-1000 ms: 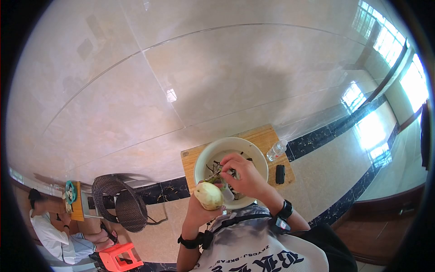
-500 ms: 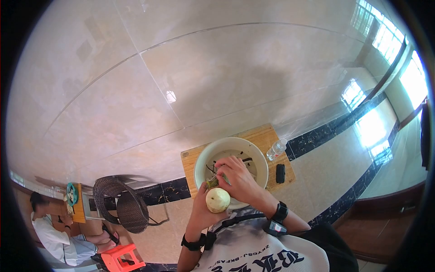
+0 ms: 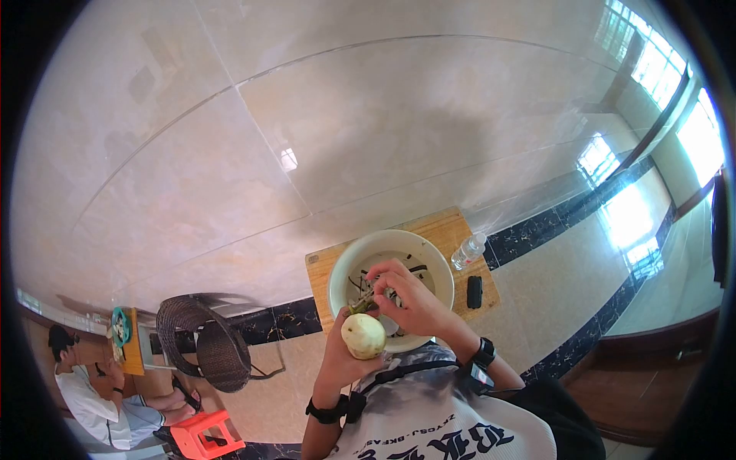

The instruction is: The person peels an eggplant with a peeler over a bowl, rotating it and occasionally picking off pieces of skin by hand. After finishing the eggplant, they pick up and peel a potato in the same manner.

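Observation:
My left hand is wrapped round a pale, peeled eggplant, its rounded end toward me and its green stem end pointing to the basin. My right hand is closed just beyond, its thumb and fingers pinched together by the stem end. What sits between those fingers is too small and hidden to make out. Under both hands stands a large cream basin with dark strips of peel inside.
The basin rests on a wooden table against the tiled wall. A plastic bottle and a black case are at its right. To the left are a wicker chair, a red stool and a seated person by a small table.
My right hand has shifted slightly right and its fingers have curled in. The eggplant has moved a little left and up in my left hand. The seated person's head has lifted.

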Demonstrator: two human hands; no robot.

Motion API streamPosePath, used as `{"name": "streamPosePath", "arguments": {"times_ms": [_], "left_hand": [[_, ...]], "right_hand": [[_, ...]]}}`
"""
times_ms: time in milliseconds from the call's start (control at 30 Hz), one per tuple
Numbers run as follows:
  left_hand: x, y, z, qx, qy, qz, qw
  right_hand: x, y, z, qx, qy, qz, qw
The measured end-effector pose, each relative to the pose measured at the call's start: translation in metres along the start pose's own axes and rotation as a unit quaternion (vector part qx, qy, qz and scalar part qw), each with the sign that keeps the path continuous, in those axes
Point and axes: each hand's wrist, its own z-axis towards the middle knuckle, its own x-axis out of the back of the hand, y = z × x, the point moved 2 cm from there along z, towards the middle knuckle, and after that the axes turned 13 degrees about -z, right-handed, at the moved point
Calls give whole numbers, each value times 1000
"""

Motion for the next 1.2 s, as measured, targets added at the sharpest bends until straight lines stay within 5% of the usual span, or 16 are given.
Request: {"name": "streamPosePath", "arguments": {"times_ms": [167,367,667,867,967,1067,1200], "left_hand": [[6,-6,-1,-24,-1,8,1000],[12,-4,0,-22,-4,23,999],[12,-8,-1,22,-5,-67,998],[26,-25,0,55,-41,-32,997],[27,-24,-1,69,-44,-45,996],[28,-26,0,73,-44,-54,995],[26,-21,2,65,-47,-65,995]], "right_hand": [[14,10,2,-40,51,23,998],[13,58,-4,-222,49,-135,964],[8,64,-3,-219,65,-144,963],[10,67,0,-130,64,-223,964],[15,52,4,-180,35,-217,959],[9,66,3,-59,69,-278,956],[15,50,8,-118,24,-224,967]]}}
